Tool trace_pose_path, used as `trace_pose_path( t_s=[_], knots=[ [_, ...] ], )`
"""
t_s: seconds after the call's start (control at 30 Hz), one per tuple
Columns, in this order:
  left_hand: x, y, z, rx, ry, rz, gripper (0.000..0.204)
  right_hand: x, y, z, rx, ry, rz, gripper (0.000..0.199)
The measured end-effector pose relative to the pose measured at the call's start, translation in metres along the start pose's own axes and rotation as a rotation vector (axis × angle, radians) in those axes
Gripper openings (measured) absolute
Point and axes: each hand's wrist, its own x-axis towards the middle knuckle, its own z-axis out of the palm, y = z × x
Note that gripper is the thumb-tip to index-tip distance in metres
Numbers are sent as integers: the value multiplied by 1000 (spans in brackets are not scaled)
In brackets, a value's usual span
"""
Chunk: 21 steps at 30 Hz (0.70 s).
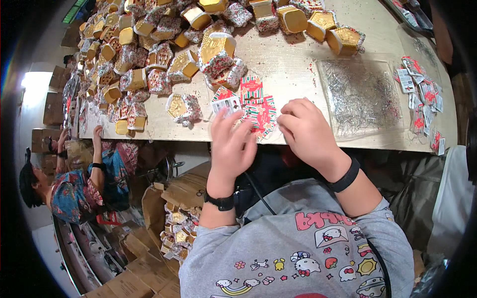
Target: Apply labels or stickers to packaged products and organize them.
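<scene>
I am looking down over a wooden surface (293,74) with both hands working at its near edge. My left hand (232,146) is spreading its fingers fairly wide and flat, fingertips resting on a flat red, white and green patterned card piece (259,111) that is lying on the surface just in front of me. My right hand (307,131) is curling loosely, fingers bent inward, its fingertips meeting the right edge of the same card piece; I cannot tell whether it is actually pinching the card or only touching it. Both wrists are wearing black bands.

Just beyond the card piece, a second flat piece with red and green stripes (251,89) is lying on the surface, and a white-and-red one (224,103) is sitting beside it to the left. Farther back and to the left, a large heap of small folded boxes (144,49), gold inside with speckled red-and-white outsides, is covering much of the surface. To the right of my hands, a clear plastic tray (360,97) of thin silvery bits is resting on the surface, and past it a scatter of small red-and-white tags (422,94) is lying near the right edge.

At the far left, another person (74,186) in a colourful patterned top is reaching a hand up to the surface edge. Brown cardboard cartons (149,268) are standing on the floor below.
</scene>
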Motion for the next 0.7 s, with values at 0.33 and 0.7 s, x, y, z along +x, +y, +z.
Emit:
trace_pose_path(
  t_s=[0.33, 0.7],
  knots=[
    [42, 4, -7, -20, -375, 55, 44, -2, -3, 0, -69, 143, 26, 6],
    [50, 4, 0, -22, -194, 164, 38, -6, -17, -70, -120, 265, 44, 8]
  ],
)
